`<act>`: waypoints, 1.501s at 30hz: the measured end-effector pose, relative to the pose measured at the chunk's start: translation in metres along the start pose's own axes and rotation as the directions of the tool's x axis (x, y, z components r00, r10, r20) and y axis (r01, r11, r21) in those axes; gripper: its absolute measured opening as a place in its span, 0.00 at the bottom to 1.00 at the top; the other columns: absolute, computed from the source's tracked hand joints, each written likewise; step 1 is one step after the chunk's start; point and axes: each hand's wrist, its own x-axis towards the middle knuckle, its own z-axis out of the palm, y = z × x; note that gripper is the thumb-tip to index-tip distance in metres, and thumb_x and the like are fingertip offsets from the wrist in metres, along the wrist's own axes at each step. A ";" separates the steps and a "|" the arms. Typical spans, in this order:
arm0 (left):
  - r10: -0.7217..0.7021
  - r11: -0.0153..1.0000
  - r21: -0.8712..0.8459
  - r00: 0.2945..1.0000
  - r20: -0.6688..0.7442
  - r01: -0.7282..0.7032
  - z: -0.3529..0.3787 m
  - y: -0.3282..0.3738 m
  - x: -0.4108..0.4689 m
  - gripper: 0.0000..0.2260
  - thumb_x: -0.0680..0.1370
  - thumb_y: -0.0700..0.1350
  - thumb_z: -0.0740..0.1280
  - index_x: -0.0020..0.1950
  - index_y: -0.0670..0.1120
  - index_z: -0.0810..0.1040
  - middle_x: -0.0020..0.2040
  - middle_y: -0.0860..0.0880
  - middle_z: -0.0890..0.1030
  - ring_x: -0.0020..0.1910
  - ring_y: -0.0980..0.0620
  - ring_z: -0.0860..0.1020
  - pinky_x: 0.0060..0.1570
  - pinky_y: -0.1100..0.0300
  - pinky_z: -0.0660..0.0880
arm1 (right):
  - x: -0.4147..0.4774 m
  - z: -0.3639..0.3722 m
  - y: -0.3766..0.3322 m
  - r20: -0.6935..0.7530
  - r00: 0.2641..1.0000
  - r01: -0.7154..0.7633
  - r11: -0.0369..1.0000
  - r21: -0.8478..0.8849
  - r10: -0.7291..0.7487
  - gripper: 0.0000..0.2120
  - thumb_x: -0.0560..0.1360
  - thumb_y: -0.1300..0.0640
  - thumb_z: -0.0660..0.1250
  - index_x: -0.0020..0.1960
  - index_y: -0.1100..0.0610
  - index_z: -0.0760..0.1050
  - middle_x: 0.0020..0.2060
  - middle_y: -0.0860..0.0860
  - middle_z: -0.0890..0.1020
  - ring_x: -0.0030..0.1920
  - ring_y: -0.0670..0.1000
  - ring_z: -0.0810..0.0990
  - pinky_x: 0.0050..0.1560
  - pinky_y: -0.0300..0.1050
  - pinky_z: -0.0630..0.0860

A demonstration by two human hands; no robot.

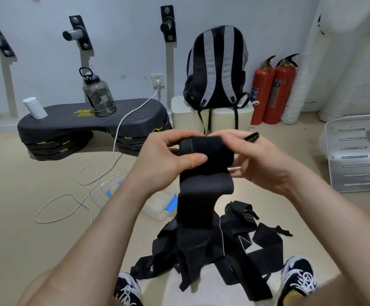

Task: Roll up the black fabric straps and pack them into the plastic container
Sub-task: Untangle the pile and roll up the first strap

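I hold a black fabric strap (pixel 204 186) up at chest height. Its top end is partly rolled. My left hand (pixel 168 160) grips the roll from the left, thumb across its front. My right hand (pixel 259 160) grips it from the right, with a thin black loop sticking out past the fingers. The strap's tail hangs down to a loose pile of black straps (pixel 241 246) on the floor between my shoes. A clear plastic container (pixel 157 208) with blue latches stands on the floor behind my left forearm, and its lid (pixel 106 188) lies to its left.
A white charging cable (pixel 87 180) loops across the floor at left. A black step platform (pixel 87 122) carries a water bottle and a white jar. A backpack (pixel 217 69) sits on white blocks, with two red fire extinguishers (pixel 272 91) beside it. A grey metal panel (pixel 358 153) lies at right.
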 end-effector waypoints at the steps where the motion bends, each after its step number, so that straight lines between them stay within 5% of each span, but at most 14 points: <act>1: 0.018 0.999 0.033 1.000 0.009 -0.018 0.000 0.000 0.000 0.17 0.67 0.34 0.78 0.50 0.51 0.84 0.45 0.50 0.85 0.43 0.54 0.83 0.49 0.59 0.81 | -0.001 -0.006 -0.003 0.042 0.998 -0.056 0.998 -0.005 0.056 0.22 0.73 0.44 0.65 0.61 0.57 0.80 0.49 0.53 0.85 0.51 0.56 0.84 0.56 0.54 0.81; 3: 0.050 0.992 0.110 0.998 0.048 -0.055 0.001 0.003 -0.003 0.19 0.66 0.33 0.79 0.50 0.53 0.84 0.44 0.52 0.85 0.44 0.53 0.83 0.50 0.59 0.80 | -0.003 -0.016 -0.006 0.148 0.979 -0.130 0.990 -0.057 0.137 0.27 0.73 0.43 0.65 0.65 0.59 0.78 0.44 0.55 0.86 0.49 0.55 0.84 0.60 0.57 0.79; 6: 0.086 0.963 0.243 0.985 0.146 -0.120 0.005 0.006 -0.006 0.20 0.65 0.34 0.79 0.50 0.53 0.85 0.45 0.54 0.85 0.48 0.55 0.82 0.54 0.61 0.78 | -0.003 -0.028 -0.007 0.293 0.928 -0.197 0.971 -0.136 0.229 0.41 0.65 0.37 0.76 0.67 0.63 0.76 0.58 0.70 0.79 0.56 0.61 0.80 0.64 0.62 0.75; 8: 0.123 0.937 0.294 0.964 0.234 -0.191 0.007 0.007 -0.007 0.19 0.64 0.36 0.79 0.51 0.51 0.85 0.47 0.55 0.85 0.49 0.58 0.81 0.54 0.64 0.75 | -0.002 -0.035 -0.008 0.359 0.894 -0.227 0.961 -0.158 0.270 0.44 0.63 0.33 0.76 0.66 0.63 0.77 0.59 0.68 0.80 0.55 0.61 0.81 0.61 0.61 0.76; 11: 0.168 0.912 0.316 0.941 0.292 -0.261 0.011 0.004 -0.006 0.20 0.61 0.39 0.76 0.52 0.50 0.85 0.48 0.55 0.83 0.49 0.58 0.80 0.53 0.65 0.74 | 0.002 -0.032 -0.002 0.381 0.877 -0.200 0.943 -0.265 0.293 0.34 0.61 0.36 0.79 0.53 0.63 0.82 0.43 0.57 0.83 0.42 0.51 0.82 0.50 0.49 0.76; 14: 0.248 0.851 0.377 0.912 0.327 -0.366 0.015 -0.002 -0.005 0.20 0.62 0.40 0.75 0.53 0.48 0.86 0.49 0.54 0.80 0.50 0.59 0.77 0.52 0.70 0.71 | 0.007 -0.015 0.003 0.383 0.881 -0.151 0.931 -0.334 0.280 0.16 0.61 0.49 0.82 0.45 0.55 0.85 0.40 0.52 0.85 0.42 0.49 0.84 0.45 0.41 0.79; 18: 0.251 0.920 0.289 0.964 0.086 -0.265 0.017 -0.007 -0.004 0.22 0.63 0.41 0.77 0.54 0.58 0.79 0.51 0.53 0.77 0.52 0.58 0.77 0.51 0.67 0.72 | 0.009 -0.009 0.002 0.266 0.955 -0.032 0.936 -0.349 0.132 0.20 0.66 0.65 0.75 0.57 0.64 0.77 0.48 0.60 0.82 0.50 0.57 0.81 0.57 0.61 0.77; 20: 0.128 0.990 0.057 0.991 -0.041 -0.125 0.007 -0.006 -0.002 0.17 0.65 0.45 0.77 0.49 0.54 0.76 0.49 0.52 0.79 0.50 0.55 0.79 0.47 0.64 0.75 | 0.008 -0.016 0.000 0.195 0.975 -0.036 0.942 -0.334 0.106 0.21 0.64 0.65 0.74 0.57 0.66 0.77 0.48 0.64 0.82 0.48 0.57 0.81 0.56 0.61 0.76; 22: 0.041 0.996 -0.083 0.998 0.057 -0.036 -0.006 -0.006 -0.002 0.11 0.67 0.48 0.76 0.44 0.48 0.78 0.43 0.50 0.80 0.45 0.55 0.78 0.46 0.63 0.76 | 0.006 -0.024 -0.002 0.156 0.985 -0.016 0.947 -0.320 0.069 0.20 0.63 0.65 0.74 0.55 0.64 0.79 0.47 0.61 0.84 0.48 0.54 0.83 0.53 0.53 0.78; 26: -0.070 0.973 0.231 0.963 0.260 0.008 -0.007 -0.002 -0.008 0.09 0.68 0.45 0.78 0.47 0.49 0.85 0.40 0.55 0.83 0.42 0.59 0.79 0.49 0.70 0.73 | 0.004 -0.031 -0.004 0.134 0.991 0.024 0.949 -0.313 0.019 0.17 0.63 0.66 0.73 0.52 0.61 0.80 0.43 0.53 0.85 0.44 0.50 0.83 0.45 0.40 0.79; 30: -0.069 0.822 0.563 0.969 0.239 -0.080 0.014 -0.008 -0.007 0.09 0.71 0.45 0.77 0.50 0.53 0.86 0.33 0.59 0.77 0.42 0.64 0.76 0.43 0.70 0.68 | 0.005 -0.030 0.000 0.071 0.997 0.015 0.936 -0.351 0.010 0.18 0.62 0.66 0.73 0.52 0.67 0.78 0.42 0.58 0.81 0.42 0.52 0.79 0.43 0.45 0.76; 36: -0.197 0.797 0.601 0.918 0.344 -0.055 0.022 -0.014 -0.008 0.14 0.74 0.54 0.69 0.51 0.45 0.80 0.46 0.48 0.78 0.52 0.50 0.75 0.62 0.45 0.69 | 0.008 -0.027 0.006 -0.217 0.954 0.031 0.791 -0.611 -0.205 0.07 0.66 0.71 0.71 0.41 0.66 0.74 0.31 0.54 0.71 0.32 0.50 0.69 0.31 0.43 0.66; 40: -0.204 0.814 0.580 0.917 0.343 -0.036 0.021 -0.015 -0.010 0.18 0.67 0.57 0.66 0.51 0.47 0.78 0.45 0.50 0.82 0.50 0.49 0.79 0.56 0.45 0.74 | 0.013 -0.026 0.011 -0.292 0.912 0.015 0.736 -0.677 -0.288 0.11 0.64 0.68 0.71 0.35 0.58 0.70 0.28 0.48 0.69 0.29 0.45 0.65 0.30 0.40 0.63; 45: -0.284 0.899 0.408 0.920 0.269 0.158 0.024 -0.016 -0.009 0.07 0.68 0.49 0.76 0.42 0.49 0.82 0.37 0.53 0.84 0.41 0.50 0.83 0.49 0.47 0.80 | 0.019 -0.021 0.019 -0.309 0.875 0.037 0.689 -0.724 -0.372 0.12 0.64 0.65 0.73 0.35 0.52 0.72 0.29 0.47 0.73 0.33 0.48 0.71 0.35 0.45 0.68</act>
